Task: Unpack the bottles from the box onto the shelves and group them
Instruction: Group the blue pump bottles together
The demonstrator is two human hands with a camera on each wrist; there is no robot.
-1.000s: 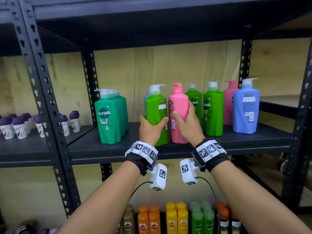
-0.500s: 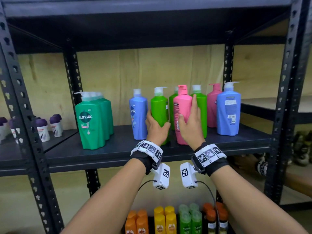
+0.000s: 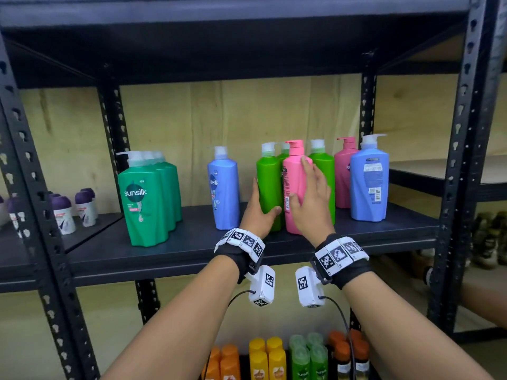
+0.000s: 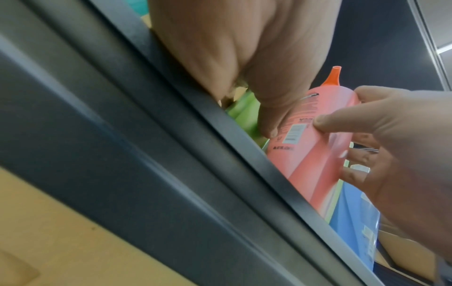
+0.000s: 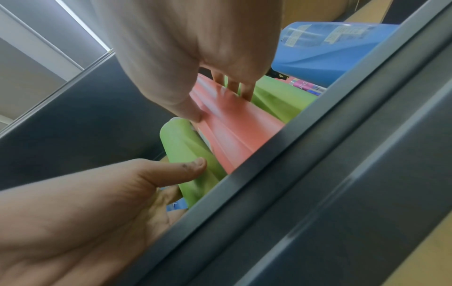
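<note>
Shelf (image 3: 192, 250), dark metal, runs under both hands; its front lip cuts across both wrist views and hides the bottle bases there. Lower tier below the wrists is cut off at the frame edge: only the tops of orange, yellow and green small bottles (image 3: 267, 357) show.

Teal bottles (image 3: 148, 198), three in a row, stand well to the left of the left hand; the rear two are mostly hidden behind the front one. Blue bottle (image 3: 222, 187) stands just left of the left hand, apart from it. Second blue bottle (image 3: 369, 182) stands to the right of the right hand, back label facing out, print too small to read. Dark pink bottle (image 3: 343, 176) is half hidden behind it. Two more green bottles (image 3: 322, 171) sit behind the right hand, partly covered.

Green bottle (image 3: 269, 187), upright on the shelf, touching the pink bottle (image 3: 295, 185) on its right. Both wrist views are blurred; labels unreadable.

Left hand (image 3: 259, 212): palm against the green bottle's left side, fingers wrapped behind it out of sight, thumb laid across the lower front. It grips the bottle.

Right hand (image 3: 311, 198): fingers (image 3: 307, 167) straight and spread, flat along the pink bottle's right side and reaching near its shoulder, thumb (image 4: 342, 121) on the front by the barcode. Pressing, not clasping.

Small purple-capped bottles (image 3: 85, 207) stand on the next shelf bay, far left, some cut off by the upright.
</note>
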